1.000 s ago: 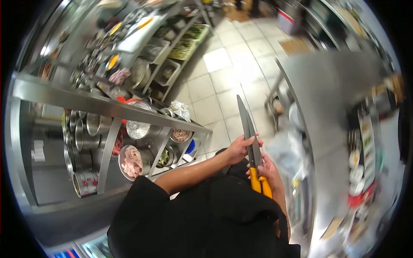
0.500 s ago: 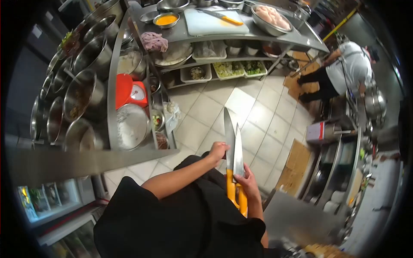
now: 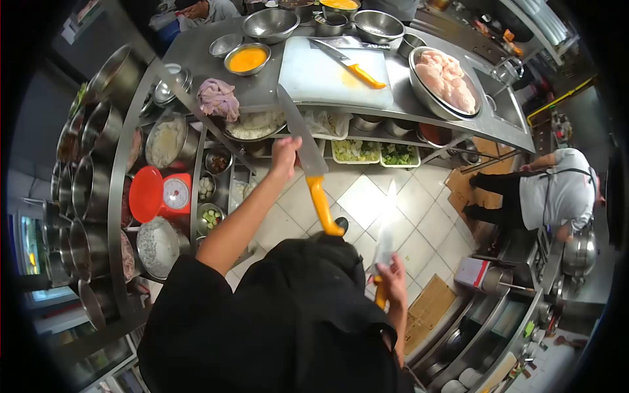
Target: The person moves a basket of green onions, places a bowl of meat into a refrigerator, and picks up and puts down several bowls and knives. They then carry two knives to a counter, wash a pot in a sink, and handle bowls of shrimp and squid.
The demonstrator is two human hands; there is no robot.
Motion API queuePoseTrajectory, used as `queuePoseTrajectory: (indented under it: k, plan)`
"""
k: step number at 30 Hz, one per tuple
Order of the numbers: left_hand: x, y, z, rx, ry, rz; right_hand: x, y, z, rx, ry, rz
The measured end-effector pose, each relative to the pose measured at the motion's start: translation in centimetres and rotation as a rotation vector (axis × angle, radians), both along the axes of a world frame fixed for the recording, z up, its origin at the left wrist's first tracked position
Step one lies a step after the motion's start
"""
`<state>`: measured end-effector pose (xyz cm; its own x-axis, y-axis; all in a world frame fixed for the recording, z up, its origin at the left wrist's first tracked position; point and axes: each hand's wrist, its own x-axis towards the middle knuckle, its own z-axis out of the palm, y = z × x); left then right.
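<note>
My left hand (image 3: 286, 157) pinches the blade of a large chef's knife (image 3: 308, 141). Its tip points toward the counter, and its yellow handle hangs free toward my body. My right hand (image 3: 393, 278) is closed on a second yellow-handled knife (image 3: 385, 239) near where blade and handle meet, with the blade pointing forward. The two knives are apart. Ahead, a white cutting board (image 3: 304, 75) lies on the steel counter (image 3: 190, 49). Across it rests a third knife (image 3: 350, 65), also yellow-handled.
A bowl of raw chicken (image 3: 445, 82) stands right of the board. To the left are a bowl of orange liquid (image 3: 247, 60) and a pink cloth (image 3: 218, 98). A red scale (image 3: 173, 193) sits on the left shelving. A co-worker (image 3: 557, 190) bends at the right.
The two knives, held together before, are now apart. My left hand has carried one forward and left toward the counter; the other stays low in my right hand. The counter is closer.
</note>
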<state>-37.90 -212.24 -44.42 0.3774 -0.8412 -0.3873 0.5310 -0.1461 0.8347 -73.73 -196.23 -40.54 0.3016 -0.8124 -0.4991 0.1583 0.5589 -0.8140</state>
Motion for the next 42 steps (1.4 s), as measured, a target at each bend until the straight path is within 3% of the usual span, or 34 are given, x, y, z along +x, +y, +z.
queuePoseTrajectory:
  k: [3, 5, 6, 9, 13, 15, 17, 19, 21, 23, 25, 27, 31, 42]
  plan:
    - [1.8, -8.3, 1.9, 0.067, -0.077, 0.162, -1.2, -8.4, 0.7, -0.073, 0.13, 0.084]
    - [3.8, -12.6, 0.0, 0.047, -0.104, 0.128, -1.4, -13.8, 0.2, -0.168, 0.165, 0.16]
    - [4.6, -14.9, -0.7, 0.07, -0.08, 0.171, -0.4, -15.9, -0.1, -0.199, 0.108, 0.075]
    - [4.8, -20.1, 0.0, 0.144, -0.074, 0.245, 0.6, -22.6, 2.6, -0.086, 0.247, 0.264]
    - [7.4, -25.8, -4.0, 0.155, -0.111, 0.144, 3.2, -27.8, 2.3, -0.131, 0.235, 0.227]
    - [7.5, -28.0, -4.1, 0.188, -0.117, 0.213, 4.8, -30.1, 2.4, -0.122, 0.301, 0.185]
    - [8.3, -26.8, -4.3, 0.212, -0.105, 0.093, 5.7, -31.6, 3.2, -0.121, 0.402, 0.244]
    - [8.5, -24.4, -3.0, 0.139, -0.574, -0.28, 7.8, -33.6, 4.6, -0.056, 0.433, 0.287]
    - [7.0, -22.0, -1.6, 0.005, -0.478, -0.312, 9.7, -35.4, 4.1, -0.046, 0.397, 0.258]
    - [3.7, -21.0, 2.8, -0.052, 0.013, -0.377, 12.3, -37.4, 4.7, 0.019, 0.301, 0.277]
    - [1.9, -21.7, 3.6, -0.361, 0.416, -0.411, 15.9, -39.1, 5.8, 0.07, 0.177, 0.358]
    - [1.7, -23.4, 4.4, -0.602, 0.573, -0.397, 18.2, -40.5, 6.0, 0.029, 0.185, 0.522]
    - [3.8, -24.2, 4.8, -0.831, 0.595, -0.291, 22.1, -41.7, 9.0, 0.015, 0.194, 0.639]
    - [4.5, -24.8, 3.1, -0.878, 0.653, -0.218, 22.7, -43.8, 9.0, 0.063, 0.156, 0.775]
